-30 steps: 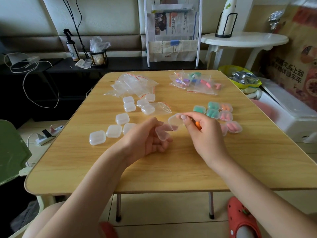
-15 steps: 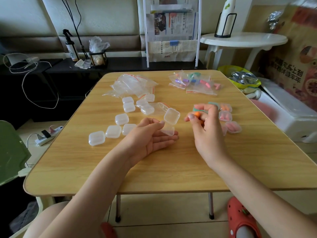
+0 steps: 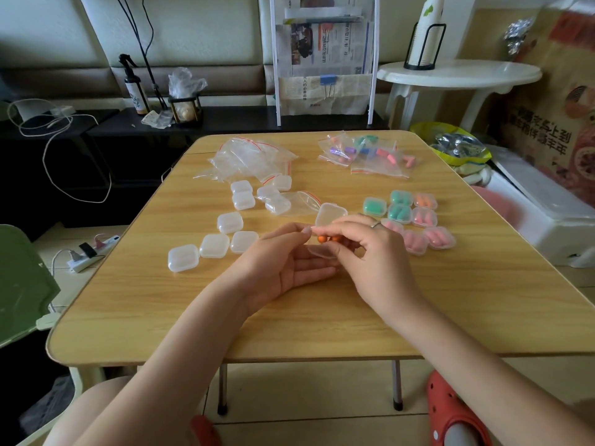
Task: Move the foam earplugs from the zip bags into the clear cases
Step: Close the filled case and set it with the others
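I see left hand [image 3: 283,268] palm-up, fingers holding open case [image 3: 325,233] | right hand [image 3: 370,252] pinching orange earplugs [image 3: 327,238] at case base | table [image 3: 322,310] centre | filled cases [image 3: 415,220] right.

Wood-grain counter [image 3: 450,300]. On it: empty zip bags [image 3: 248,159] far left, filled zip bags [image 3: 373,156] far right, closed empty clear cases [image 3: 214,245] left-centre, filled cases [image 3: 415,217] right.

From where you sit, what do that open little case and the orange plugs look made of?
The open case looks like thin, glossy translucent plastic; the table shows through it. The orange earplugs look matte and soft, probably foam, though they are small here.
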`<state>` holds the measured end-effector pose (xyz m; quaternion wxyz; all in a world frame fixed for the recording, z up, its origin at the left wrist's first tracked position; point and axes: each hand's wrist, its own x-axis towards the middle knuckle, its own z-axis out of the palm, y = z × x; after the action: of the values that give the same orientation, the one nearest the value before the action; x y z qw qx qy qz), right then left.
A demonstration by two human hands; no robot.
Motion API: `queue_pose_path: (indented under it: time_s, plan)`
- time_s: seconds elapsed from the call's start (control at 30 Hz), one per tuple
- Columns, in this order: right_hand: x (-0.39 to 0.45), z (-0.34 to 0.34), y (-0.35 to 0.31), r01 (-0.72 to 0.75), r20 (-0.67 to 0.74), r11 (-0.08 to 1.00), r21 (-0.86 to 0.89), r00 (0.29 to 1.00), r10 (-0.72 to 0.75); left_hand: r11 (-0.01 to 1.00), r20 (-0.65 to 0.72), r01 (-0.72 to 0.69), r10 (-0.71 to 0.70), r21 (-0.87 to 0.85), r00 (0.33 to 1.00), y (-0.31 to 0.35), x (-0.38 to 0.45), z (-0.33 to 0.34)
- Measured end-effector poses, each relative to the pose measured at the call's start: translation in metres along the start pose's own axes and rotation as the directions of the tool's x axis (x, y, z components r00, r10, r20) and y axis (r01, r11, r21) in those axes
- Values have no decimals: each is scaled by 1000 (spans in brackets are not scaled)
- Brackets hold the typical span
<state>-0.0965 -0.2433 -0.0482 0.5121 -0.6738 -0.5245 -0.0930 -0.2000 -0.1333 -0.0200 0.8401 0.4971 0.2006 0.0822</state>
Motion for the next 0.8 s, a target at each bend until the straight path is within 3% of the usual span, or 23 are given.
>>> queue_pose_path:
  time_s: [0.2,0.37,0.8]
  plan:
    - [0,-4,-4,-103,63,994,44,993,100,998,15,-2,1,61,1000,-2,-1,2]
    - [2,-6,-2,-312,131,902,298,949,285,1000,-19,-12,12,-6,1000,-1,0,1]
    - [2,-6,-2,-308,18,887,343,947,321,999,-24,-33,34,25,999,-3,2,-1]
